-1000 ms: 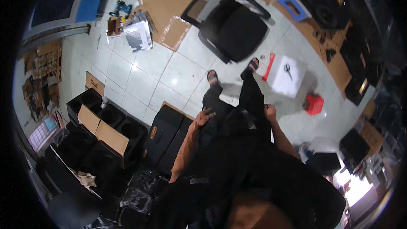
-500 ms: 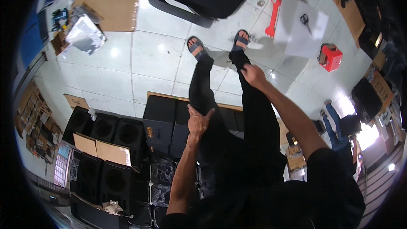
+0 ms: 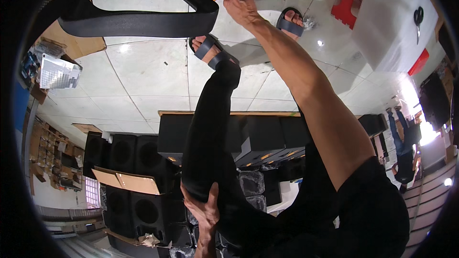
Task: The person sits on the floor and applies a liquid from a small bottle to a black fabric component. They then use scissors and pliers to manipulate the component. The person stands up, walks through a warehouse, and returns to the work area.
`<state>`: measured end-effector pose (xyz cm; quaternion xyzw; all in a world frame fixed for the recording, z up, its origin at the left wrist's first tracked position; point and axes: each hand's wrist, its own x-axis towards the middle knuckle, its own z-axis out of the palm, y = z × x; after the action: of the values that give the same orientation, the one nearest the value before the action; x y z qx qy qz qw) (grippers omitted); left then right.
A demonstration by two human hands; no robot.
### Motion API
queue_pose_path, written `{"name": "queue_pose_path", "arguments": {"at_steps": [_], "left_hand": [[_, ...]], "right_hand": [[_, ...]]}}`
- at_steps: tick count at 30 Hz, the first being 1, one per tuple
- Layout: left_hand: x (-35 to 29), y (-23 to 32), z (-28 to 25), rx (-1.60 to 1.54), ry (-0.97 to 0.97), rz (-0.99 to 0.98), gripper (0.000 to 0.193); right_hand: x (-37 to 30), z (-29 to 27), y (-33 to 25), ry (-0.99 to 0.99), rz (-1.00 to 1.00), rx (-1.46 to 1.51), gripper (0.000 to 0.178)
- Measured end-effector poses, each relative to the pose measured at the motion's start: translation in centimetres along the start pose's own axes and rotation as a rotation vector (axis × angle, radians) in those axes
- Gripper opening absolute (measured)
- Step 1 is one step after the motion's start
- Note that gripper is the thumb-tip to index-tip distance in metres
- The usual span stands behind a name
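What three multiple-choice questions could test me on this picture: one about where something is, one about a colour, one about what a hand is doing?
1. Where does the pair of black-handled scissors lie?
A. on the white sheet on the floor
B. on the chair seat
C. on a speaker box

2. What colour are the open strap sandals on the person's feet?
A. red
B. dark blue-grey
C. white

3. What is the right hand doing?
A. hanging free
B. resting on the knee
C. reaching up to the black office chair

Answers: 1 A, the scissors rest on the white sheet at upper right. 2 B, both straps look dark blue-grey. 3 C, the fingers meet the chair's underside; the left hand rests on the black trouser leg.
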<state>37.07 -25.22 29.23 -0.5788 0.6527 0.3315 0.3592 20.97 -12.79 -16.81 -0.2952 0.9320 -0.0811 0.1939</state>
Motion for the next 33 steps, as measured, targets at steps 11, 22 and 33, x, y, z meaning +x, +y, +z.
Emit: {"name": "queue_pose_path", "arguments": {"at_steps": [11,22,33], "left_hand": [[-4.4,0.2,3.0,0.500,0.117,0.470,0.072],[-7.6,11.0,7.9,0.768,-0.375,0.975,0.030],[-8.2,5.8,5.6,0.438,-0.307,0.525,0.021]], "right_hand": [[-16.6,-22.0,-3.2,-1.021,0.150,0.680,0.020],[-23.8,-42.0,3.2,-0.739,-0.421,0.548,0.012],[-15.7,-35.9,29.0,0.048,0.664,-0.093,0.052]]}}
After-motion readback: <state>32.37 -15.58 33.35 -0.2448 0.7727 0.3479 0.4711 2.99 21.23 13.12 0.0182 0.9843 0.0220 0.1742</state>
